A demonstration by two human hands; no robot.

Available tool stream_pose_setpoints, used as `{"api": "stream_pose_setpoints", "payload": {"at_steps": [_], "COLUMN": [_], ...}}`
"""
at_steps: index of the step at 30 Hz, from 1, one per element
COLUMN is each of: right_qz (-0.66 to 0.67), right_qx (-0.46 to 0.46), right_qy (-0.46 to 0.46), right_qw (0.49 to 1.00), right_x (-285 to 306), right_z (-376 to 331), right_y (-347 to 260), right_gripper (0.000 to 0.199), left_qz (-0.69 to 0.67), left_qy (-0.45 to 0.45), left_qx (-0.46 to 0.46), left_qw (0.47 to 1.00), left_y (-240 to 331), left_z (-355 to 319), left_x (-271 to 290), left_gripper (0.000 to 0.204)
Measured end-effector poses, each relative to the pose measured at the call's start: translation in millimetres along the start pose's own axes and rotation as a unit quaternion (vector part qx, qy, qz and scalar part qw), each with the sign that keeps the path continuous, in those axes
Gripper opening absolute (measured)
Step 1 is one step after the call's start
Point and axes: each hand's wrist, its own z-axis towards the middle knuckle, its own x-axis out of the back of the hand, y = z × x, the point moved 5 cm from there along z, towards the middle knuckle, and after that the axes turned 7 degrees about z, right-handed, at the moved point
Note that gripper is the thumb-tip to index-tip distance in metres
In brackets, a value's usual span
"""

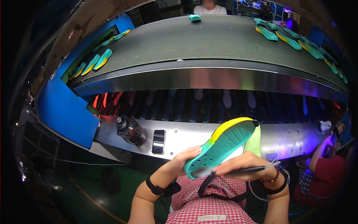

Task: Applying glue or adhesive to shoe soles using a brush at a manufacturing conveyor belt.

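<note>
A teal shoe sole (229, 139) with a yellow edge is held tilted in front of me, its hollow inner side facing up. My left hand (186, 156) grips its left edge near the lower end. In my right hand (244, 164) is a thin brush (246, 170) with a dark handle. The brush's pale, blurred tip lies inside the sole's lower end, over a patterned area with small holes. Just beyond my right hand, a light green flat piece (253, 142) shows partly behind the sole; I cannot tell its kind.
A metal ledge (179, 149) carries a dark bottle (131, 130) and a small black-framed object (159, 142). Behind it, a grey conveyor belt (167, 41) bears several teal soles (102, 59). One person (209, 9) is across the belt; another (324, 171) works at right.
</note>
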Motion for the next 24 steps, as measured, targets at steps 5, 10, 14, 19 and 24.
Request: {"api": "stream_pose_setpoints", "payload": {"at_steps": [5, 10, 14, 19, 24], "right_qz": [-0.013, -0.044, -0.058, -0.042, -0.042], "right_qx": [-0.027, -0.047, -0.043, 0.012, 0.005], "right_qy": [-0.088, -0.045, -0.048, 0.012, 0.064], "right_qw": [0.996, 0.997, 0.996, 0.999, 0.997], "right_x": [-1.4, 8.4, 12.4, 12.9, 14.7], "right_z": [1.2, -5.0, -7.7, -15.7, -22.3], "right_y": [-16.7, -16.3, -22.2, -5.4, -7.2], "right_gripper": [0.028, 0.026, 0.026, 0.028, 0.026], "left_qz": [0.009, 0.065, 0.084, 0.059, 0.056], "left_qy": [-0.03, -0.037, -0.005, 0.019, 0.119], "left_qx": [0.034, 0.039, 0.029, 0.011, 0.06], "left_qw": [0.999, 0.996, 0.996, 0.998, 0.989], "left_y": [-4.9, 5.2, 1.2, 16.6, 29.8], "left_z": [-5.4, -11.5, -19.2, -25.2, -49.2], "left_x": [0.2, -6.9, 13.0, 9.7, 9.6], "left_gripper": [0.053, 0.053, 0.054, 0.057, 0.06]}}
